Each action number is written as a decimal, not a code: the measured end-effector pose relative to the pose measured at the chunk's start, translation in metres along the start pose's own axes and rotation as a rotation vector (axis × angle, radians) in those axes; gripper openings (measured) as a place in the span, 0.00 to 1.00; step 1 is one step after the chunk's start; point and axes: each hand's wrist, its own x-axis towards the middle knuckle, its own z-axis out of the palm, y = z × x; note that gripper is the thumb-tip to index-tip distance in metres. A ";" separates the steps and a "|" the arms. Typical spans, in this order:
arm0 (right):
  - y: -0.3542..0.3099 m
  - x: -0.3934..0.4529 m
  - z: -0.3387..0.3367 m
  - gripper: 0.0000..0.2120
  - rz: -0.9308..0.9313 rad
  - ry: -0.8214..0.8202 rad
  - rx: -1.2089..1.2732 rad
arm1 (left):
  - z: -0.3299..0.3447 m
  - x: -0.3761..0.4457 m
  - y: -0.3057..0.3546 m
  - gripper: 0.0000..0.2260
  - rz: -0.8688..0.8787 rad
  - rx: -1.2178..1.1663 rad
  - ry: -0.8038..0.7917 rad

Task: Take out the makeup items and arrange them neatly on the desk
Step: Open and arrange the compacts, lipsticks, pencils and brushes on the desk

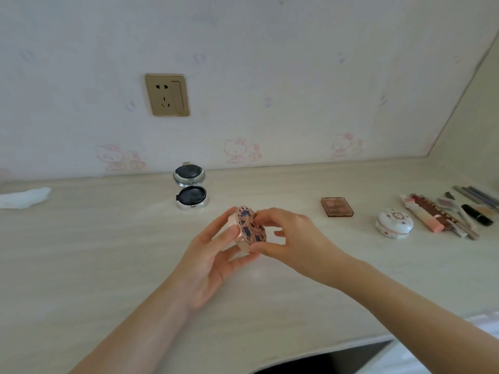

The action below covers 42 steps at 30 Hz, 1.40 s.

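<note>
Both hands hold a round pink compact (249, 225) with dark blotches on its lid, raised a little above the middle of the pale worktop (108, 252). The compact is tilted, so the patterned lid faces to the right and toward the camera. The left hand (213, 260) supports it from the left and from below: its fingers (228, 234) are curled behind the pale body of the compact and the thumb lies under the lower edge. The right hand (286, 238) takes it from the right side; its fingers (263, 215) pinch the upper rim of the lid and the thumb presses on the lower rim.

Behind the hands, near the wall, an open silver compact (191, 193) stands with its mirror up. To the right lie a square brown palette (337, 207), a round white case (394, 224) with flowers, and just beside it a group of lip tubes and pencils (445, 214) lying close together. At the far left lies a white tissue (24, 197). A gold wall socket (167, 95) is above.
</note>
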 end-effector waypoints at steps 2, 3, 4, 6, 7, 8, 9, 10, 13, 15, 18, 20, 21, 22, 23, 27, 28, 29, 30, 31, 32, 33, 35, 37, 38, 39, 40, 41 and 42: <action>-0.008 0.003 0.004 0.27 -0.014 -0.043 0.023 | -0.005 -0.003 0.000 0.21 0.012 -0.020 0.014; -0.012 0.004 0.005 0.29 -0.029 -0.053 0.029 | -0.006 -0.003 0.001 0.21 0.023 -0.025 0.019; -0.016 0.005 0.005 0.30 -0.049 -0.053 0.029 | -0.006 -0.003 0.002 0.21 0.034 -0.023 0.018; -0.024 0.006 0.005 0.31 -0.089 -0.044 0.014 | -0.008 -0.004 0.005 0.21 0.055 -0.016 0.011; -0.027 0.008 0.005 0.32 -0.108 -0.042 -0.010 | -0.010 -0.004 0.006 0.21 0.062 -0.017 0.009; -0.029 0.009 0.005 0.32 -0.125 -0.041 -0.052 | -0.011 -0.005 0.006 0.22 0.062 -0.022 0.005; -0.031 0.010 0.005 0.32 -0.135 -0.041 -0.099 | -0.011 -0.005 0.006 0.22 0.057 -0.028 0.000; -0.031 0.011 0.004 0.32 -0.137 -0.042 -0.131 | -0.012 -0.006 0.004 0.22 0.052 -0.033 -0.007; -0.033 0.013 0.002 0.32 -0.126 -0.067 -0.135 | -0.013 -0.007 0.000 0.21 0.033 -0.049 -0.028; -0.034 0.013 0.000 0.29 -0.142 -0.097 -0.162 | -0.013 -0.007 -0.001 0.20 0.017 -0.051 -0.039; -0.035 0.013 -0.004 0.17 -0.174 -0.125 -0.159 | -0.011 -0.006 -0.003 0.20 0.009 -0.043 -0.039; -0.036 0.013 -0.007 0.15 -0.183 -0.139 -0.164 | -0.011 -0.005 -0.004 0.20 0.011 -0.040 -0.037; -0.036 0.013 -0.008 0.15 -0.188 -0.151 -0.168 | -0.010 -0.005 -0.004 0.20 0.014 -0.037 -0.037; -0.037 0.013 -0.009 0.14 -0.195 -0.161 -0.169 | -0.010 -0.005 -0.004 0.20 0.016 -0.034 -0.036; -0.037 0.013 -0.010 0.14 -0.203 -0.171 -0.170 | -0.010 -0.005 -0.004 0.20 0.018 -0.033 -0.033; -0.039 0.014 -0.011 0.14 -0.224 -0.213 -0.168 | -0.009 -0.006 -0.002 0.21 0.035 -0.039 -0.035; -0.038 0.015 -0.011 0.14 -0.226 -0.219 -0.166 | -0.009 -0.007 -0.001 0.21 0.040 -0.038 -0.037; -0.038 0.016 -0.011 0.13 -0.225 -0.227 -0.157 | -0.009 -0.007 -0.001 0.21 0.043 -0.034 -0.038; -0.037 0.017 -0.013 0.12 -0.219 -0.238 -0.137 | -0.009 -0.008 -0.001 0.22 0.046 -0.028 -0.040; -0.036 0.018 -0.014 0.12 -0.206 -0.253 -0.113 | -0.009 -0.008 -0.001 0.21 0.047 -0.023 -0.044; -0.035 0.019 -0.016 0.12 -0.191 -0.269 -0.096 | -0.009 -0.008 -0.001 0.21 0.046 -0.021 -0.049; -0.034 0.019 -0.018 0.14 -0.183 -0.280 -0.089 | -0.009 -0.009 -0.001 0.21 0.045 -0.022 -0.055; -0.032 0.021 -0.022 0.17 -0.176 -0.293 -0.092 | -0.009 -0.009 0.000 0.21 0.043 -0.027 -0.070; -0.029 0.023 -0.027 0.18 -0.169 -0.281 -0.108 | -0.008 -0.009 0.000 0.22 0.042 -0.026 -0.083; -0.028 0.025 -0.029 0.17 -0.160 -0.265 -0.110 | -0.008 -0.009 0.001 0.22 0.044 -0.023 -0.087; -0.026 0.026 -0.031 0.17 -0.145 -0.243 -0.091 | -0.007 -0.009 0.001 0.22 0.046 -0.021 -0.089; -0.024 0.027 -0.033 0.17 -0.122 -0.217 -0.048 | -0.007 -0.009 0.002 0.21 0.048 -0.023 -0.086; -0.024 0.027 -0.033 0.16 -0.106 -0.190 -0.004 | -0.006 -0.009 0.002 0.20 0.049 -0.030 -0.083; -0.023 0.028 -0.033 0.15 -0.105 -0.159 0.021 | -0.006 -0.008 0.003 0.20 0.049 -0.041 -0.082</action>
